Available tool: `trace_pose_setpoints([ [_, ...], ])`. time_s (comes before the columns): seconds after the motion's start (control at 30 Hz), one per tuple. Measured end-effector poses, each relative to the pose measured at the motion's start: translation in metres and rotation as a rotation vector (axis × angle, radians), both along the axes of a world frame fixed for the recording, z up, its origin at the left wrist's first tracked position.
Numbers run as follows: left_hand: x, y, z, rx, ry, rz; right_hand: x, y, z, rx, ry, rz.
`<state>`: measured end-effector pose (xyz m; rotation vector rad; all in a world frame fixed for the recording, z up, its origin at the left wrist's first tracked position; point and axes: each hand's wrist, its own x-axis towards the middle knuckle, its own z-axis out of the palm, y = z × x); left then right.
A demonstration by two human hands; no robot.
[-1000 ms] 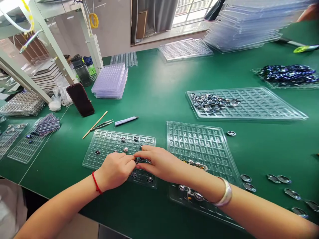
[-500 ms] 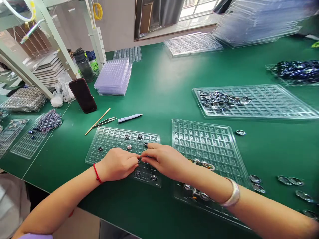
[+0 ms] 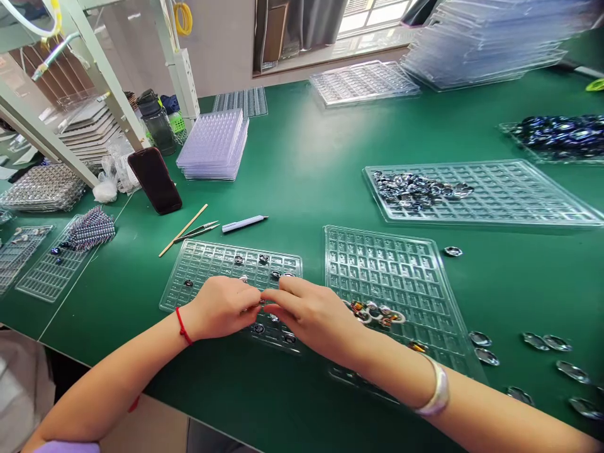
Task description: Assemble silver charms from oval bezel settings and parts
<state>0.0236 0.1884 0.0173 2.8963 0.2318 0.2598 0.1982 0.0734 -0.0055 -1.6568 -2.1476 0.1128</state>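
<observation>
My left hand, a red string round its wrist, is closed in a pinch over a clear compartment tray. Fingertip to fingertip with it is my right hand, also pinching, with a pale bangle on that wrist. Whatever lies between the fingers is too small and covered to name. Around them in the tray sit several dark faceted stones. Beneath my right forearm is a second clear tray with orange, white and clear pieces on it; the forearm hides part of this tray.
Tweezers, a wooden stick and a pale pen lie behind the left tray. A phone leans nearby. Loose clear stones lie at right, and a larger tray holds a heap of dark stones.
My right wrist and forearm have shifted down and left, uncovering more orange and white pieces on the second tray. Both hands stay pinched together at nearly the same spot.
</observation>
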Motion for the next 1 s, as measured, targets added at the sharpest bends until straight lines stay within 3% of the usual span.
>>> trace_pose_setpoints([
  [0.3, -0.017, 0.012, 0.019, -0.139, -0.051, 0.199, 0.002, 0.025, 0.005, -0.03, -0.101, 0.075],
  [0.53, -0.057, -0.004, 0.024, 0.211, 0.063, 0.104, 0.009, 0.018, 0.011, -0.055, -0.105, 0.126],
  [0.63, -0.066, -0.005, 0.02, 0.231, 0.049, 0.099, 0.019, 0.012, 0.017, -0.038, -0.057, 0.097],
  [0.8, -0.07, 0.001, 0.017, 0.096, 0.01, 0.122, 0.038, -0.004, 0.018, -0.038, 0.057, 0.006],
  [0.9, -0.077, 0.0, 0.016, 0.027, -0.015, 0.227, 0.05, -0.004, 0.01, -0.066, -0.03, -0.072],
  [1.0, -0.085, -0.007, 0.013, -0.003, -0.02, 0.384, 0.06, 0.012, 0.002, -0.139, -0.168, -0.179],
])
